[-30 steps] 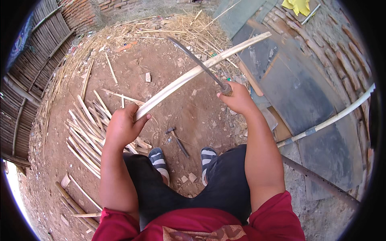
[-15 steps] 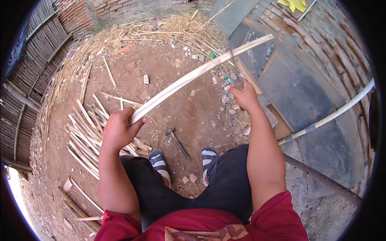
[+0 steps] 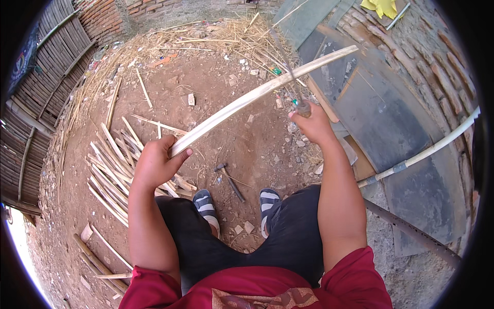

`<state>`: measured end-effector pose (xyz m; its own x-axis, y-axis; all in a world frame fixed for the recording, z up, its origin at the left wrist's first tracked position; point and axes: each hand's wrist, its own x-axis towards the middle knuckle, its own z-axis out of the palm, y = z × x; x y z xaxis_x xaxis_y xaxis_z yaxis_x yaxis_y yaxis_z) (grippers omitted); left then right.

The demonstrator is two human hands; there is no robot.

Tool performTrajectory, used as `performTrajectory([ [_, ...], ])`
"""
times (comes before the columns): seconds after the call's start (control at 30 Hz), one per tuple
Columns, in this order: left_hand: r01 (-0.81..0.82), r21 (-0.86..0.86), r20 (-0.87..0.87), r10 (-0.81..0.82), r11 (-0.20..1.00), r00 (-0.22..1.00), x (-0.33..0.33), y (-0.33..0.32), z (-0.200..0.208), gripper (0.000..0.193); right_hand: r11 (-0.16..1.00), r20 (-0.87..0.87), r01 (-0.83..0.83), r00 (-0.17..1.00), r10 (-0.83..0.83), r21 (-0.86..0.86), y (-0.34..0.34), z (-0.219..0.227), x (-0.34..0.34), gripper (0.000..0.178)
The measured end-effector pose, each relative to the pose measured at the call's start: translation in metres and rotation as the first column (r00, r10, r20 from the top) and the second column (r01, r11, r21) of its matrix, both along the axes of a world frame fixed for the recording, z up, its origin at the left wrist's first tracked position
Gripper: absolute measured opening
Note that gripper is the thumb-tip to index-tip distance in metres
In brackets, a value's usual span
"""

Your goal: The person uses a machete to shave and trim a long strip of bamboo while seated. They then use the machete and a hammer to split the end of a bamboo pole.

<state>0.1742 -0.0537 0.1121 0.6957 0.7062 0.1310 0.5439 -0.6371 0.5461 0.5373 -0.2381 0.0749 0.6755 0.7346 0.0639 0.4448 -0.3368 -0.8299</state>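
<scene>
My left hand (image 3: 162, 162) is closed round the near end of a long, pale split-bamboo strip (image 3: 244, 98), which slants up to the far right. In my right hand (image 3: 312, 123) is the handle of a knife (image 3: 298, 87) with a long, thin blade, seen nearly edge-on and blurred. The blade crosses the strip towards its far half and points away from me. Whether the edge bites into the strip I cannot tell.
A pile of split strips (image 3: 110, 172) lies on the dirt at the left. A hammer (image 3: 230, 181) rests in front of my feet. Dark boards (image 3: 381, 118) and a pale curved pole (image 3: 419, 153) are at the right. Straw (image 3: 226, 38) lines the far wall.
The knife's handle has tilted and its blade now reaches further beyond the strip. The strip and both hands sit almost where they were, with a slight shift of the whole view.
</scene>
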Motion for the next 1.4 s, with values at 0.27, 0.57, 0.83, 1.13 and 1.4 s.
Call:
performTrajectory([
  [0.27, 0.064, -0.186, 0.011, -0.063, 0.98, 0.998, -0.009, 0.002, -0.017, 0.044, 0.867, 0.42, -0.482, 0.765, 0.488, -0.131, 0.017, 0.022, -0.071, 0.026],
  [0.57, 0.053, -0.205, 0.005, -0.053, 0.977, 0.999, -0.003, 0.008, -0.007, 0.04, 0.985, 0.199, -0.171, 0.965, 0.171, -0.019, 0.003, 0.01, -0.034, 0.038],
  [0.83, 0.059, -0.183, 0.032, -0.054, 0.981, 0.998, -0.009, -0.001, -0.006, 0.036, 0.956, 0.204, -0.285, 0.934, 0.294, -0.071, 0.012, 0.01, -0.04, 0.035],
  [1.13, 0.067, -0.094, -0.027, -0.07, 0.993, 0.997, 0.001, 0.004, -0.013, 0.036, 0.925, 0.249, -0.345, 0.893, 0.375, -0.158, 0.011, 0.003, -0.049, 0.026],
  [1.4, 0.008, 0.02, -0.008, -0.007, 1.0, 1.0, -0.006, 0.002, -0.001, 0.038, 0.987, 0.104, -0.158, 0.983, 0.154, 0.037, 0.008, -0.004, -0.016, 0.038],
])
